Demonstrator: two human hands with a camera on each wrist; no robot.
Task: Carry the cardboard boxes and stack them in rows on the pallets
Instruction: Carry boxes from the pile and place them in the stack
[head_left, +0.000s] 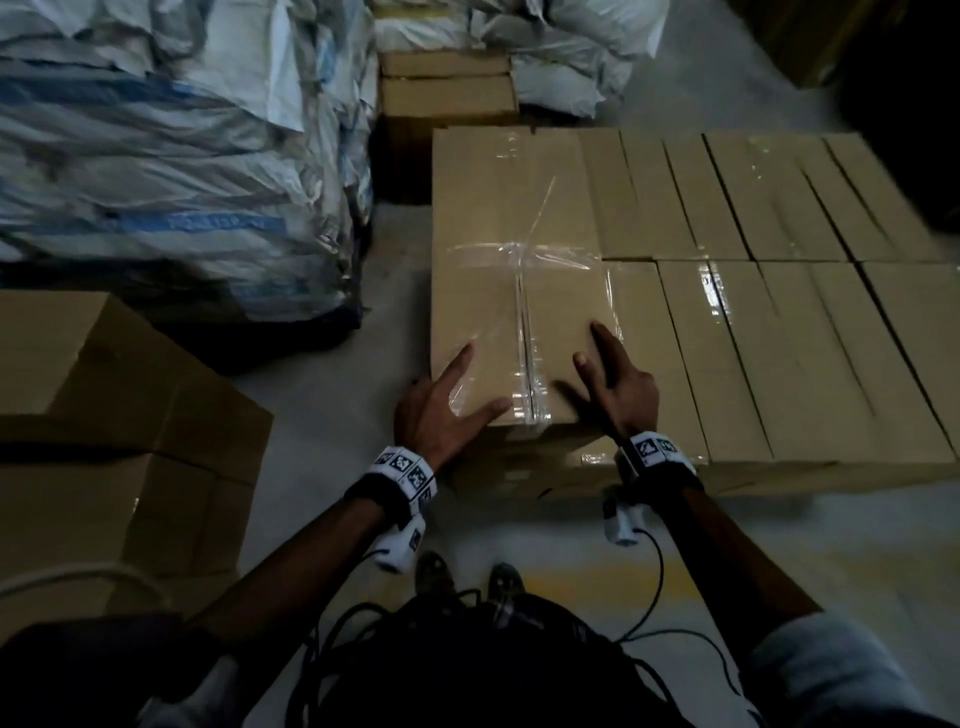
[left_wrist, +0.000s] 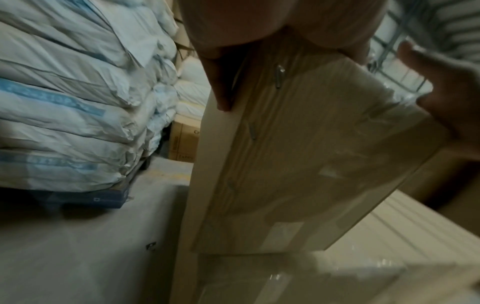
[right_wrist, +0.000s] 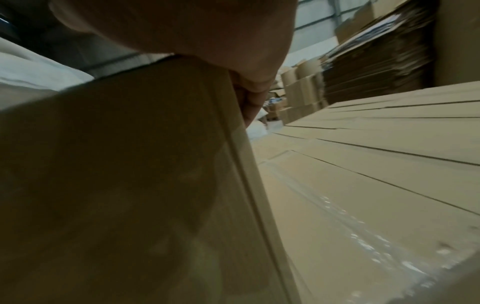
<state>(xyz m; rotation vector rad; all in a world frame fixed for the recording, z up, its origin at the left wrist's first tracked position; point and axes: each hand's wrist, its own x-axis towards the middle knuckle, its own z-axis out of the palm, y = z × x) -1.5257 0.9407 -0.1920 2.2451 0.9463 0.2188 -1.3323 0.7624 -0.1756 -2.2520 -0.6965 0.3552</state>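
— One layer of flat tan cardboard boxes (head_left: 779, 291) looks already laid in two rows, edge to edge, and a larger taped brown cardboard box (head_left: 514, 280) sits on top at the layer's left end, starting the next level, I'd say.

— So where are the hands?

— Both on that top box, at its near end. Left hand (head_left: 441, 405) lies at the near left corner with fingers spread flat on the lid, thumb along the front edge. Right hand (head_left: 618, 379) rests with two fingers straight on the lid, right of the clear tape seam. Neither grasps anything; they look relaxed and flat, as if squaring the box up or letting go.

— Much left to do?

— I'd judge plenty. More brown cartons (head_left: 119, 415) stand on the grey floor to the left, and the upper level has just this one box. I can't see the pallet itself from above.

— Do the wrist cameras add anything?

— Left wrist view shows the box's stapled side face (left_wrist: 259, 144) and the stacked white woven sacks (left_wrist: 72, 102) on a blue base, side on. Right wrist view shows the box's right wall (right_wrist: 130, 174) standing above the layer, and, far off, heaps of flattened cardboard (right_wrist: 376, 61) that the head view misses.
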